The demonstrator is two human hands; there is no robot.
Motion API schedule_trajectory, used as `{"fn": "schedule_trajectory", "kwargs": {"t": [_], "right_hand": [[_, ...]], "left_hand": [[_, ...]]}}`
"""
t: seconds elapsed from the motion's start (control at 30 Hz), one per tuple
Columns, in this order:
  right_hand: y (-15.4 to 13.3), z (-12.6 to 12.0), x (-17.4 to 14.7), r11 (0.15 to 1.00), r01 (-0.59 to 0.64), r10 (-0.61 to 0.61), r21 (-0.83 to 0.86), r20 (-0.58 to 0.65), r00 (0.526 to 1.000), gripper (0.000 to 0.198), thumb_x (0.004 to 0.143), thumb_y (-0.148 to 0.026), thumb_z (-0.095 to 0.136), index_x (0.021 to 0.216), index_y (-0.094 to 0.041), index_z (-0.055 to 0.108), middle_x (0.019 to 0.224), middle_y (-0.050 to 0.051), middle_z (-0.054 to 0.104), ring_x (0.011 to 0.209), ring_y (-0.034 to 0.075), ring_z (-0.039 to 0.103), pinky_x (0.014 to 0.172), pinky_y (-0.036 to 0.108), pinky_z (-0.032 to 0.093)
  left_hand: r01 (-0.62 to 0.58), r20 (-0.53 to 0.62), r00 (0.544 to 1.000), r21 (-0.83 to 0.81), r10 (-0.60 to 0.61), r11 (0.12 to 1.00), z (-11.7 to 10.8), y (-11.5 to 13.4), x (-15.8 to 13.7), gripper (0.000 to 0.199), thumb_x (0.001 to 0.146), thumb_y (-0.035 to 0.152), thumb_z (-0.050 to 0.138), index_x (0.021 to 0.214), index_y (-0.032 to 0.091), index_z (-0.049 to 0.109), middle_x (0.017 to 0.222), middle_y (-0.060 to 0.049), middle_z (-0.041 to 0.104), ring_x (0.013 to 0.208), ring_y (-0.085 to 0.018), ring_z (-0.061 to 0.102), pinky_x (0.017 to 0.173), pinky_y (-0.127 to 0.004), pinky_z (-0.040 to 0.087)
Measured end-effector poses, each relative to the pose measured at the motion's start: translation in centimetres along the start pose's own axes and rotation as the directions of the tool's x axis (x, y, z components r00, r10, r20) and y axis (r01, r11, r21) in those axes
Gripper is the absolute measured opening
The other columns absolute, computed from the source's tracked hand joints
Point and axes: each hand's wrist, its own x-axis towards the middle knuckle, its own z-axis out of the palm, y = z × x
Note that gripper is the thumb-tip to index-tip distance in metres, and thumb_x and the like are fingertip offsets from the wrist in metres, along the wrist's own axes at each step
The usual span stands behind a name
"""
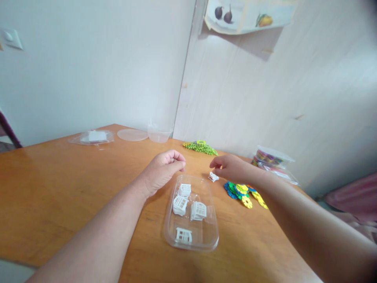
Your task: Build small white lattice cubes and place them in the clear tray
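A clear plastic container (216, 232) sits on the table in front of me, with several small stacks of white lattice-like plastic pieces (198, 210) in it. My left hand (166, 167) is just beyond the container's far left corner; its fingers are curled in toward the thumb and no object shows in them. Past the far right corner, my right hand (228, 167) reaches down with bent fingers at a small pile of white plastic pieces (213, 177). Its fingertips meet the top of that pile, though the exact contact is partly hidden.
Colourful flower-shaped discs (241, 191) lie under my right forearm. Green linked pieces (200, 147) rest near the wall. Farther back are a clear tub (159, 133), a round lid (132, 135) and a plastic packet (94, 136). Stacked containers (272, 159) stand at the right edge.
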Motion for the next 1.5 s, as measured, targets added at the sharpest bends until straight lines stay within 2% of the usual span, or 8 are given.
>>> {"fn": "schedule_trajectory", "kwargs": {"t": [0.23,0.37,0.7,0.87,1.07,1.17,1.3,1.5], "right_hand": [[3.2,2.9,1.5,0.965,0.040,-0.012,-0.260,0.110,0.994,0.055,0.079,-0.030,0.059,0.132,-0.020,0.057,0.131,0.012,0.058,0.114,0.028,0.057,0.095,0.036,0.043],[3.5,3.2,1.8,0.971,-0.009,0.035,-0.241,0.107,0.994,0.050,0.077,-0.030,0.060,0.127,-0.022,0.061,0.125,0.011,0.063,0.112,0.028,0.058,0.093,0.036,0.043],[3.4,2.6,1.5,0.986,-0.009,0.013,-0.168,0.027,1.000,0.035,0.077,-0.029,0.062,0.111,-0.021,0.068,0.110,0.011,0.065,0.098,0.024,0.061,0.082,0.033,0.042],[1.3,1.7,0.6,0.986,0.090,-0.063,0.142,-0.182,0.981,0.028,0.077,-0.025,0.060,0.103,-0.015,0.062,0.089,0.005,0.064,0.078,0.017,0.059,0.067,0.028,0.044],[-4.3,1.3,-1.3,0.843,0.307,-0.173,0.442,-0.318,0.932,0.028,0.079,-0.023,0.059,0.107,-0.018,0.056,0.089,0.002,0.062,0.076,0.012,0.057,0.066,0.026,0.045],[-6.4,1.6,-2.1,0.797,0.375,-0.199,0.474,-0.380,0.903,0.022,0.080,-0.022,0.060,0.101,-0.018,0.055,0.094,0.004,0.063,0.085,0.014,0.058,0.070,0.026,0.046],[-7.3,2.3,-2.3,0.808,0.417,-0.201,0.416,-0.471,0.859,0.024,0.079,-0.024,0.063,0.101,-0.020,0.056,0.101,0.003,0.063,0.089,0.014,0.056,0.073,0.027,0.045],[-7.4,2.7,-2.3,0.823,0.394,-0.169,0.408,-0.487,0.857,0.026,0.076,-0.021,0.063,0.101,-0.020,0.055,0.096,0.003,0.061,0.083,0.014,0.055,0.069,0.027,0.044]], "left_hand": [[0.023,0.025,0.999,0.023,-0.024,0.999,-0.1,-0.3,0.2,0.013,0.079,0.028,0.057,0.088,0.019,0.059,0.078,0.000,0.066,0.078,-0.015,0.061,0.076,-0.030,0.042],[0.030,0.027,0.999,0.032,-0.031,0.999,-0.1,-0.2,0.1,0.013,0.078,0.029,0.058,0.087,0.019,0.059,0.078,0.000,0.066,0.078,-0.016,0.061,0.076,-0.030,0.043],[0.035,0.037,0.999,0.016,-0.035,0.999,-0.1,0.0,0.0,0.014,0.077,0.029,0.059,0.087,0.018,0.060,0.078,0.000,0.066,0.077,-0.015,0.061,0.074,-0.029,0.042],[0.041,0.043,0.998,-0.004,-0.040,0.999,0.1,0.2,0.0,0.015,0.075,0.028,0.060,0.085,0.018,0.060,0.076,0.000,0.065,0.074,-0.015,0.059,0.071,-0.028,0.041],[0.060,0.094,0.994,-0.075,-0.053,0.995,0.2,0.7,-0.3,0.018,0.076,0.029,0.062,0.090,0.017,0.062,0.084,-0.002,0.066,0.083,-0.017,0.061,0.081,-0.033,0.043],[0.060,0.159,0.986,-0.127,-0.040,0.990,0.1,1.0,-0.5,0.018,0.076,0.030,0.064,0.090,0.018,0.064,0.087,-0.003,0.066,0.086,-0.018,0.060,0.084,-0.034,0.043],[0.041,0.189,0.982,-0.210,-0.001,0.977,0.0,1.1,-0.6,0.016,0.076,0.028,0.065,0.090,0.019,0.063,0.086,-0.001,0.064,0.084,-0.016,0.057,0.084,-0.032,0.042],[0.081,0.198,0.980,-0.271,-0.027,0.959,0.0,0.9,-0.7,0.026,0.074,0.027,0.068,0.097,0.020,0.062,0.092,-0.002,0.066,0.087,-0.016,0.059,0.085,-0.033,0.041]]}}
